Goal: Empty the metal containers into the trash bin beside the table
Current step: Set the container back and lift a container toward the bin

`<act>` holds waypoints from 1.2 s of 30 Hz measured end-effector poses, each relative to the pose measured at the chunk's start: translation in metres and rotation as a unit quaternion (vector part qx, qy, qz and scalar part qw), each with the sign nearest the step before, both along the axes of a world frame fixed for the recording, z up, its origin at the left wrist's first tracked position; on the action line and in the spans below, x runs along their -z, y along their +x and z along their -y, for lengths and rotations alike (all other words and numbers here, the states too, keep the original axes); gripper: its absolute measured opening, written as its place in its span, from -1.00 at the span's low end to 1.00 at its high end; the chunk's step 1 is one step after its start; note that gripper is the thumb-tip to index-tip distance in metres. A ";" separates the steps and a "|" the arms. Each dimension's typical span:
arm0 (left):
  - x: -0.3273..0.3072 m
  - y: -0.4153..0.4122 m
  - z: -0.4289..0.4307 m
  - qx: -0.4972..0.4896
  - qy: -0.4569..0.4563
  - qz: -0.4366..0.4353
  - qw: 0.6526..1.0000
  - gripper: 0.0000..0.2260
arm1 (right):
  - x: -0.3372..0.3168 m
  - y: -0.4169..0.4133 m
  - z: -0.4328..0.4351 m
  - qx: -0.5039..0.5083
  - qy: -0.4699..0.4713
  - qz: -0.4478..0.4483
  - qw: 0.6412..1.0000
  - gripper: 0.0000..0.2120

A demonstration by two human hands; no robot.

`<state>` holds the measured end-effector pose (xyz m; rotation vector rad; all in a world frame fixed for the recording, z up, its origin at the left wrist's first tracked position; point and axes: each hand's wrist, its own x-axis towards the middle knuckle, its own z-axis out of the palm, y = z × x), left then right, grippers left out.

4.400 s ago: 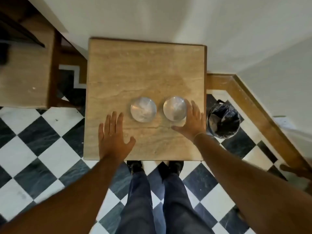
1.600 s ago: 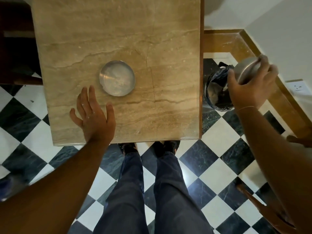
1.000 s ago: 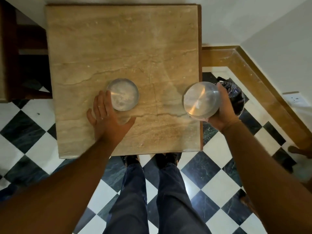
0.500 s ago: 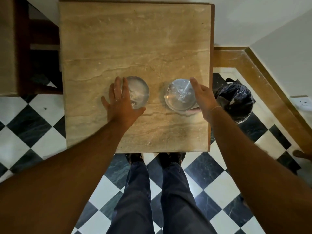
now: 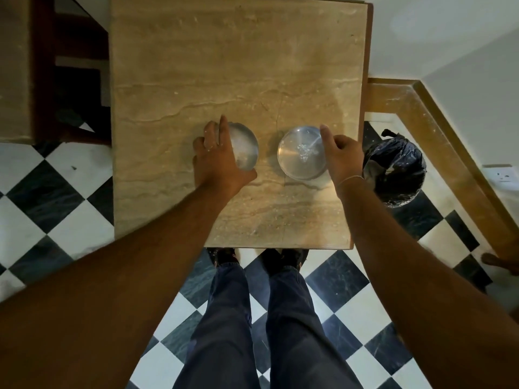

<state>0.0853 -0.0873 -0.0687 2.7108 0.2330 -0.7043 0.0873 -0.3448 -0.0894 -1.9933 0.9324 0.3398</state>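
Note:
Two round metal containers stand side by side on the marble table (image 5: 238, 60). My left hand (image 5: 216, 158) wraps around the left container (image 5: 245, 148), thumb at its near rim and fingers over its left side, covering part of it. The right container (image 5: 302, 153) stands upright and shows a shiny bottom with a few small specks. My right hand (image 5: 341, 158) grips its right rim. The trash bin (image 5: 394, 169), lined with a black bag, stands on the floor just right of the table.
The table's right edge lies between the containers and the bin. A wooden skirting and white walls form a corner behind the bin. Another wooden piece of furniture (image 5: 14, 66) stands at the far left. My legs and shoes are at the table's near edge on the checkered floor.
My right hand tipped the right container over the bin, then carried it back and set it on the table. My left hand slid forward and closed on the left container.

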 end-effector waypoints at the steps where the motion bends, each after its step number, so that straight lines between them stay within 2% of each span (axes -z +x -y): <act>1: -0.002 -0.004 -0.001 0.007 -0.013 0.007 1.000 0.29 | 0.001 -0.001 -0.001 -0.001 -0.009 0.004 1.000 -0.51; 5: -0.023 -0.025 -0.001 0.040 -0.056 0.048 0.996 0.31 | -0.003 -0.009 -0.007 0.003 -0.063 0.035 0.997 -0.72; 7: -0.036 -0.033 0.003 0.047 -0.079 0.070 0.993 0.31 | -0.016 -0.013 -0.016 -0.005 -0.115 0.073 0.991 -0.74; 8: -0.043 -0.036 0.006 0.051 -0.092 0.079 0.991 0.30 | -0.025 -0.014 -0.022 -0.008 -0.102 0.100 0.990 -0.74; 10: -0.059 -0.038 0.014 0.061 -0.118 0.091 0.987 0.30 | -0.047 -0.016 -0.036 -0.034 0.022 0.115 0.993 -0.72; 11: -0.067 -0.039 0.019 0.069 -0.131 0.095 0.984 0.31 | -0.059 -0.019 -0.043 -0.049 0.131 0.095 0.986 -0.68; 12: -0.076 -0.039 0.026 0.077 -0.143 0.099 0.982 0.31 | -0.070 -0.024 -0.048 -0.051 0.258 0.066 0.963 -0.62; 14: -0.091 -0.040 0.041 0.094 -0.158 0.111 0.977 0.31 | -0.085 -0.035 -0.049 0.017 0.484 0.000 0.875 -0.43; 15: -0.095 -0.041 0.048 0.105 -0.159 0.116 0.975 0.31 | -0.088 -0.041 -0.044 0.062 0.549 -0.023 0.833 -0.35; 16: -0.098 -0.041 0.054 0.121 -0.158 0.122 0.972 0.31 | -0.093 -0.045 -0.039 0.094 0.582 -0.032 0.807 -0.29; 17: -0.099 -0.041 0.061 0.140 -0.161 0.128 0.969 0.32 | -0.096 -0.049 -0.033 0.119 0.605 -0.035 0.787 -0.26; 19: -0.098 -0.040 0.067 0.166 -0.190 0.116 0.961 0.34 | -0.099 -0.056 -0.023 0.142 0.618 -0.021 0.773 -0.24; 22: -0.086 -0.037 0.069 0.166 -0.234 0.101 0.953 0.29 | -0.103 -0.064 0.004 0.202 0.587 0.035 0.783 -0.29; 24: -0.068 -0.038 0.058 0.117 -0.212 0.130 0.961 0.10 | -0.106 -0.067 0.033 0.291 0.529 0.087 0.793 -0.36; 26: -0.041 -0.046 0.031 0.058 -0.149 0.175 0.971 -0.16 | -0.113 -0.069 0.064 0.335 0.439 0.142 0.822 -0.37; 27: -0.027 -0.053 0.013 0.035 -0.109 0.193 0.974 -0.24 | -0.117 -0.071 0.079 0.322 0.379 0.166 0.852 -0.42; 29: -0.003 -0.068 -0.021 -0.003 -0.025 0.199 0.980 -0.30 | -0.125 -0.080 0.105 0.241 0.200 0.214 0.925 -0.43; 30: 0.005 -0.073 -0.036 -0.014 0.005 0.190 0.982 -0.30 | -0.126 -0.082 0.116 0.187 0.106 0.260 0.941 -0.35; 32: 0.014 -0.081 -0.054 -0.011 0.037 0.171 0.984 -0.30 | -0.105 -0.085 0.138 0.101 -0.037 0.322 0.940 -0.18; 33: 0.016 -0.081 -0.058 -0.001 0.048 0.170 0.984 -0.31 | -0.085 -0.084 0.148 0.074 -0.081 0.316 0.943 -0.12; 34: 0.017 -0.080 -0.060 0.008 0.058 0.172 0.983 -0.32 | -0.064 -0.081 0.153 0.067 -0.092 0.259 0.959 -0.03; 36: 0.016 -0.078 -0.058 0.019 0.052 0.171 0.984 -0.33 | -0.026 -0.081 0.163 0.068 -0.080 0.088 0.991 0.09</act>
